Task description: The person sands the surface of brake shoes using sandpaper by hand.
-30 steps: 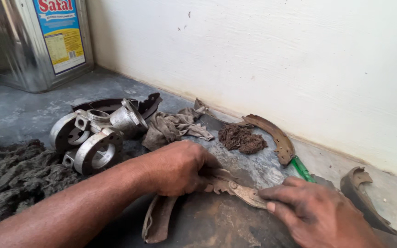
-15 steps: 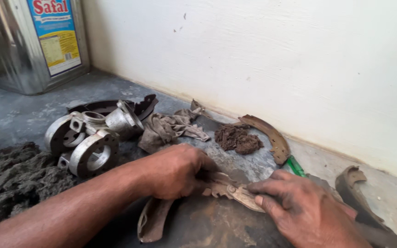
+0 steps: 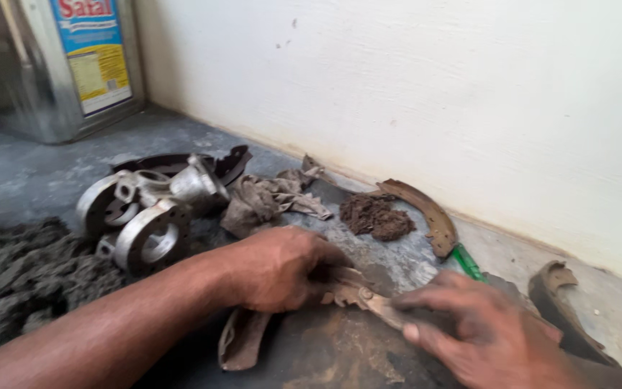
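Note:
My left hand (image 3: pixel 282 268) is closed around one end of a rusty curved brake shoe (image 3: pixel 358 294) that lies on a dark round metal part (image 3: pixel 325 356) on the floor. My right hand (image 3: pixel 484 331) presses flat on the other end of the same shoe, fingers spread over it. Another worn piece (image 3: pixel 240 338) sticks out from under my left hand, toward me.
Grey metal castings (image 3: pixel 145 209) and a dirty rag (image 3: pixel 268 198) lie beyond my left hand. A clump of brown dirt (image 3: pixel 376 216), a second brake shoe (image 3: pixel 426 212) and a green handle (image 3: pixel 468 263) sit by the white wall. A third shoe (image 3: pixel 559 302) lies right, a metal tin (image 3: pixel 59 61) far left.
The view has shifted slightly. My right hand has slid a little left along the brake shoe; my left hand keeps its grip in the same place.

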